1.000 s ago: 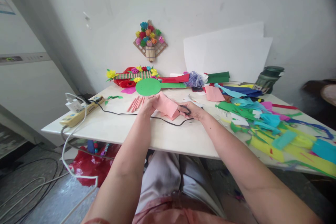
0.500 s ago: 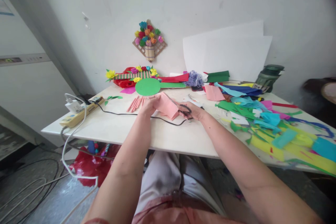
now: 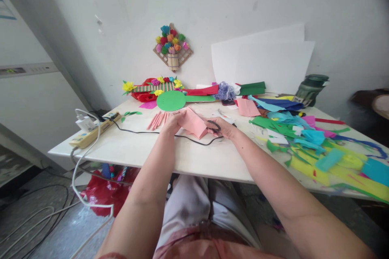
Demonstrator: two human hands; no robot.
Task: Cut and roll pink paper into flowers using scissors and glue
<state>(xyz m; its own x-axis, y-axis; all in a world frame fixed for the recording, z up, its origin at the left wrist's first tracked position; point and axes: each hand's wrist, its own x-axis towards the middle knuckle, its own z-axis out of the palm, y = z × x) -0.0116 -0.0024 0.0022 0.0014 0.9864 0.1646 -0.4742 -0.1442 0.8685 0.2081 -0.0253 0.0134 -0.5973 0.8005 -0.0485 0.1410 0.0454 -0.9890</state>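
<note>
My left hand point(image 3: 172, 122) pinches the left side of a folded pink paper sheet point(image 3: 192, 122) above the white table point(image 3: 146, 149). My right hand point(image 3: 223, 127) grips black-handled scissors point(image 3: 214, 126) whose blades run into the paper's right side. Just left of my left hand lie several rolled pink paper sticks point(image 3: 157, 120). A green paper disc point(image 3: 171, 100) lies just beyond the pink sheet.
A black cable point(image 3: 142, 131) runs from a yellow power strip point(image 3: 91, 131) past my hands. Coloured paper scraps point(image 3: 316, 145) cover the table's right side. Paper flower crafts point(image 3: 153, 88) and white sheets point(image 3: 261, 62) stand at the back wall. A red bag point(image 3: 103, 192) sits on the floor.
The scissors have edged a little further left into the pink sheet. Otherwise both hands stay in place.
</note>
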